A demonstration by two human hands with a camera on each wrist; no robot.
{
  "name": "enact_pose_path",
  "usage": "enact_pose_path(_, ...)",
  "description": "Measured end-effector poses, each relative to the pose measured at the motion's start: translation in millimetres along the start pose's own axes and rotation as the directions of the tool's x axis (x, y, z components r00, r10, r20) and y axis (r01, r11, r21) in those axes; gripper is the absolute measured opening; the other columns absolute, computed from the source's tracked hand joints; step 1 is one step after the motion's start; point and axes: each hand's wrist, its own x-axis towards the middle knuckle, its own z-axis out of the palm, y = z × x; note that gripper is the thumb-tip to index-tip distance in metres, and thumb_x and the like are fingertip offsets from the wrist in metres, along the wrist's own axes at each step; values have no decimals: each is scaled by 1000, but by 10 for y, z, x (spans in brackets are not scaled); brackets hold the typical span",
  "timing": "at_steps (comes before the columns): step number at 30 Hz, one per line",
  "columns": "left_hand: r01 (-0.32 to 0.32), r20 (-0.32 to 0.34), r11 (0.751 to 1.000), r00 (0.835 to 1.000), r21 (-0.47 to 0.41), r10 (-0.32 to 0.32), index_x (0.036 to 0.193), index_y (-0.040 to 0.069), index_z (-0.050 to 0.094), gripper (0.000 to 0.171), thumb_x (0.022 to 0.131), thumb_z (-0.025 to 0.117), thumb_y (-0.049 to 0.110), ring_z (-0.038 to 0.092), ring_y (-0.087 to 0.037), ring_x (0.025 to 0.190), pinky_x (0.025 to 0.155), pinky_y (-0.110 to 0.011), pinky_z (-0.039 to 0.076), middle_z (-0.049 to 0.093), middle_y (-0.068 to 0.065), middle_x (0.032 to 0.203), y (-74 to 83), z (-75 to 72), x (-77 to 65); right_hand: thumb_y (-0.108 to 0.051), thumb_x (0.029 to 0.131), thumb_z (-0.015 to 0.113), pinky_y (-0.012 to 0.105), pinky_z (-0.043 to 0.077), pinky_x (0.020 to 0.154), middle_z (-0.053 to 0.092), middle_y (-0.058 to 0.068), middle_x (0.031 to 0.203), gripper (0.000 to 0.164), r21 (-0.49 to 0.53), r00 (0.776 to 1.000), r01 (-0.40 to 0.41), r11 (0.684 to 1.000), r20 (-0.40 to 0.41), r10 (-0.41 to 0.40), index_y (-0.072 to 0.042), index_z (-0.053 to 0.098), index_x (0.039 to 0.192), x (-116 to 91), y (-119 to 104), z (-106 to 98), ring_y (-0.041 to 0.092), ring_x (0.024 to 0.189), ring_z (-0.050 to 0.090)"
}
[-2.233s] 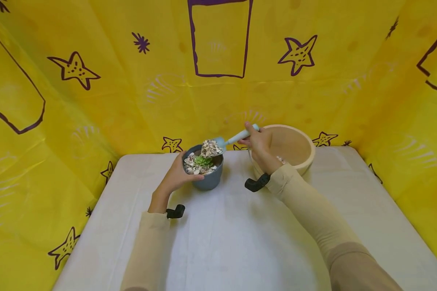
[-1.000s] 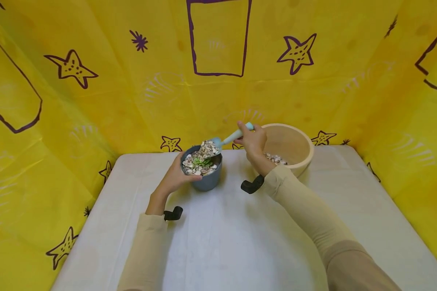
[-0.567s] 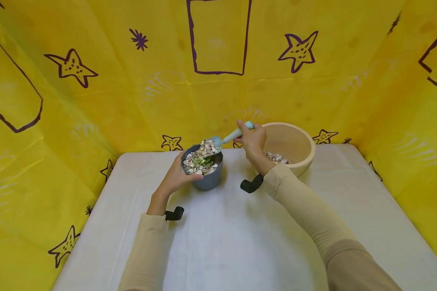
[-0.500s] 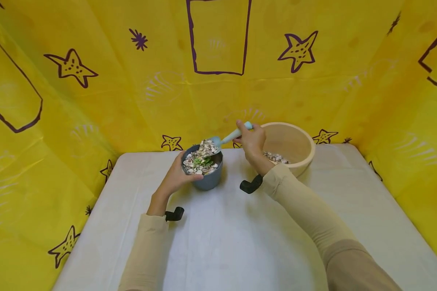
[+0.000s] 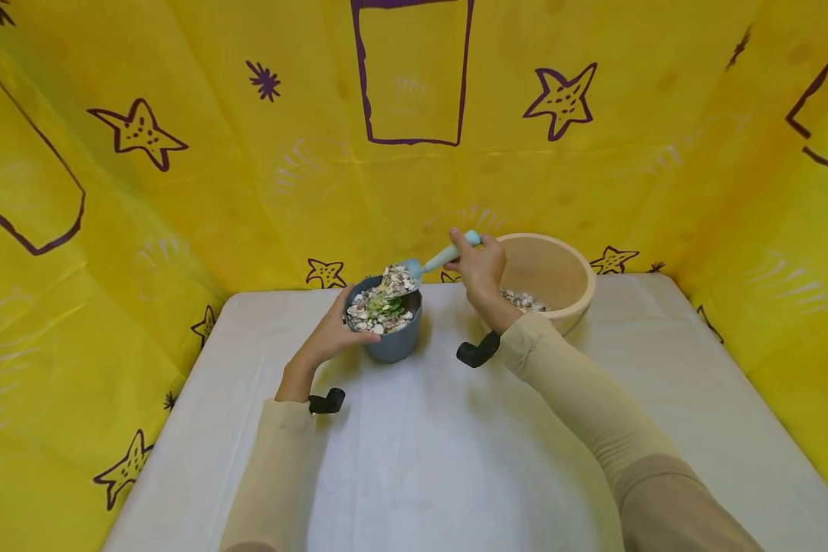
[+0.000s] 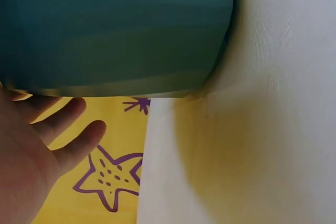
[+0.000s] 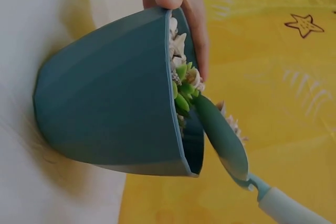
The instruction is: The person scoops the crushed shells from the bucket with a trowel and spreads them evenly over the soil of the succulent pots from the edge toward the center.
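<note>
My left hand [image 5: 331, 331] grips a blue-grey plant pot [image 5: 395, 345], thumb at the near rim and other fingers round its left side. Inside, a green succulent [image 5: 388, 305] sits among pale shells and pebbles. The right hand [image 5: 481, 270] holds a light-blue trowel [image 5: 448, 256] by its handle. Its blade is loaded with shell bits and tilts down over the pot's rim. From the right wrist, the trowel blade [image 7: 223, 135] comes close to the succulent [image 7: 184, 95]. In the left wrist view the pot [image 6: 115, 35] hides part of the left hand [image 6: 26, 161].
Behind my right hand stands a large cream pot [image 5: 573, 280] with some shell gravel [image 5: 522, 300] in it. A white-covered table [image 5: 414, 460] holds both pots. Yellow cloth [image 5: 414, 184] with starfish drawings surrounds it at back and sides.
Since the oldest frame the right hand has moved slightly left and the trowel blade has tipped down. Its shells have spread toward the succulent. During the last half second little moves.
</note>
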Motion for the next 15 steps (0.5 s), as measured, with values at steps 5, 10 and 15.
enact_pose_path(5,16,-14,1000,1000,-10,-16,158,22,2,122,71,85,44,10,-32,152,119,-59,16,7,-8,165,-3,22,-4,-35,88,71,28,58,55,64,7,72,33,-4,1000,28,1000,14,-27,-6,57,90,-32,31,26,14,51,68)
enact_pose_path(10,18,-23,1000,1000,-18,-19,158,21,4,122,70,85,45,13,-32,151,119,-59,17,10,-8,165,-8,35,-4,-34,88,72,29,59,56,64,6,71,32,-9,999,49,999,15,-49,-6,56,88,-57,39,59,21,55,71)
enact_pose_path(15,14,-31,1000,999,-27,-15,158,21,4,122,70,85,45,14,-31,151,119,-58,18,11,-8,165,-24,38,-20,-35,87,73,30,59,56,66,8,70,33,-33,998,70,997,12,-69,-7,57,86,-81,28,79,28,62,72)
